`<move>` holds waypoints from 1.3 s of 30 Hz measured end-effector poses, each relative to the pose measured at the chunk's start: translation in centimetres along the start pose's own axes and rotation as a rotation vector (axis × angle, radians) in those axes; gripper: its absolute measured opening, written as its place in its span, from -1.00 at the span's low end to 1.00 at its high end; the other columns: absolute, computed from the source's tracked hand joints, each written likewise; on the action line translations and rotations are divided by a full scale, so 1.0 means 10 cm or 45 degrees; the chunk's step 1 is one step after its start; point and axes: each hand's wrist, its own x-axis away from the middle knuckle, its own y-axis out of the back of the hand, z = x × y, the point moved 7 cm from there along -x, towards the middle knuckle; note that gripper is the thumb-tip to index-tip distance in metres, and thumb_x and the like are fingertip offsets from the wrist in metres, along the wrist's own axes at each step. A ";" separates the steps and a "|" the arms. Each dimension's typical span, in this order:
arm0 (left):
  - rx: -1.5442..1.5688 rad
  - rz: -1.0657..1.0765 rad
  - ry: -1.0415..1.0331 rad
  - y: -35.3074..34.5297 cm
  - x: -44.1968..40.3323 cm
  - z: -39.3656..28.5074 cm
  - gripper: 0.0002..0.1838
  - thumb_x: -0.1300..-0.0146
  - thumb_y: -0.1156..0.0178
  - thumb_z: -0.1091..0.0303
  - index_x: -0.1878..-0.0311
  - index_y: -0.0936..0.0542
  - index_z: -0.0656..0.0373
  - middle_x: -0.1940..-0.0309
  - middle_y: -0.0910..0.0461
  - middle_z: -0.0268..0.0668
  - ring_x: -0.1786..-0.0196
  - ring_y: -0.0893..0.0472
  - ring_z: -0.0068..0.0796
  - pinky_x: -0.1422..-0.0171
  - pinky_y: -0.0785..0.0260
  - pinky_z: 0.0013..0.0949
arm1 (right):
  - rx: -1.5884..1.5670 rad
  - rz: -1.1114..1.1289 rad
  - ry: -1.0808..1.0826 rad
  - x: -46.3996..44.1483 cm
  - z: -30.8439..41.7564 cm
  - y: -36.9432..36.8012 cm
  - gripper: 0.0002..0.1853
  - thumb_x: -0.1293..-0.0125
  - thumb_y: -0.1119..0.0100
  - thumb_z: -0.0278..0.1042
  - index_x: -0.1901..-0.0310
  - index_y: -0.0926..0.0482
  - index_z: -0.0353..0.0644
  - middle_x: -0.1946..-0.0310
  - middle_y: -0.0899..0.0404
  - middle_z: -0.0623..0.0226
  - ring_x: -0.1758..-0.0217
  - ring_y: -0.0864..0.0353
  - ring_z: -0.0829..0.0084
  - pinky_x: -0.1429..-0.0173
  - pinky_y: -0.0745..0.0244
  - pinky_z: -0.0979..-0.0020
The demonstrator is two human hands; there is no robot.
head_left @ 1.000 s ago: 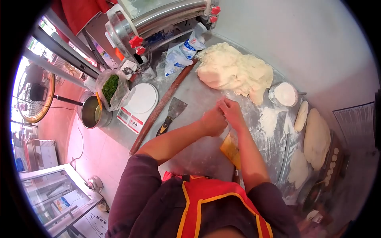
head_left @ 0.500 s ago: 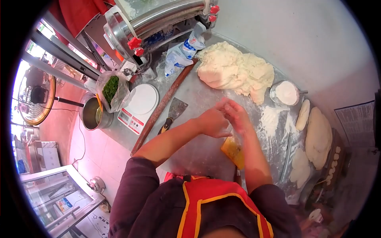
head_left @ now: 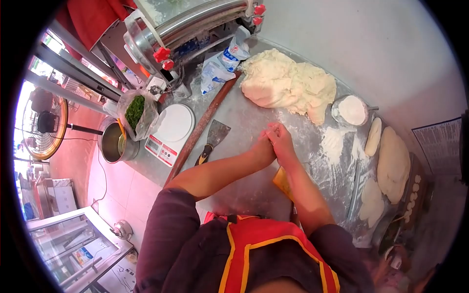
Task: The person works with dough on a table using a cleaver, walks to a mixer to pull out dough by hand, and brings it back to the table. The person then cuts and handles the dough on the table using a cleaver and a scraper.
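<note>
Over the middle of the metal worktop, my left hand (head_left: 264,147) and my right hand (head_left: 282,139) are pressed together, fingers curled against each other. Whatever lies between them, if anything, is hidden. Just beyond them rests a big lump of pale dough (head_left: 283,80), apart from both hands. Under my right forearm a yellow flat piece (head_left: 282,179) shows in part. To the left of my hands lies a scraper (head_left: 213,139) with a dark handle and wide metal blade. A long wooden rolling pin (head_left: 207,115) runs alongside it.
A white kitchen scale (head_left: 173,127), a metal pot (head_left: 115,141) and a bag of greens (head_left: 137,112) stand left. A roller machine (head_left: 195,29) and flour bag (head_left: 220,71) are behind. Rightward are a flour bowl (head_left: 351,110), loose flour (head_left: 333,146) and flattened dough (head_left: 393,166).
My hands have drawn closer together and the fingers have curled in against each other. My right forearm now covers more of the yellow piece. The dough and tools stay put.
</note>
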 end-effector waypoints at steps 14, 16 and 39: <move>-0.384 0.145 -0.060 0.25 -0.01 -0.11 -0.43 -0.23 -0.03 0.30 -0.30 -0.34 0.35 -0.39 -0.23 -0.08 -0.48 -0.13 -0.17 -0.58 0.23 0.02 | 0.109 -0.211 0.094 -0.18 -0.22 0.27 -0.50 -0.30 -0.13 -0.40 -0.25 -0.34 -0.32 0.03 -0.52 0.21 0.02 -0.52 0.40 -0.16 -0.39 0.42; -0.424 0.184 -0.060 0.19 0.02 -0.09 -0.43 -0.22 -0.05 0.30 -0.28 -0.36 0.37 -0.38 -0.22 -0.01 -0.49 -0.11 -0.08 -0.56 0.19 0.06 | 0.130 -0.248 0.014 -0.28 -0.30 0.33 -0.49 -0.29 -0.11 -0.42 -0.27 -0.31 -0.31 0.06 -0.51 0.23 0.04 -0.51 0.44 -0.13 -0.42 0.44; -0.362 0.051 -0.214 0.40 0.22 -0.01 -0.45 -0.23 -0.09 0.27 -0.25 -0.39 0.38 -0.35 -0.24 0.02 -0.45 -0.18 -0.08 -0.54 0.05 -0.04 | -0.026 -0.231 0.084 0.01 -0.14 0.10 -0.81 -0.28 -0.06 -0.37 0.25 -0.55 -0.34 0.36 -0.56 0.28 0.30 -0.54 0.47 0.22 -0.47 0.45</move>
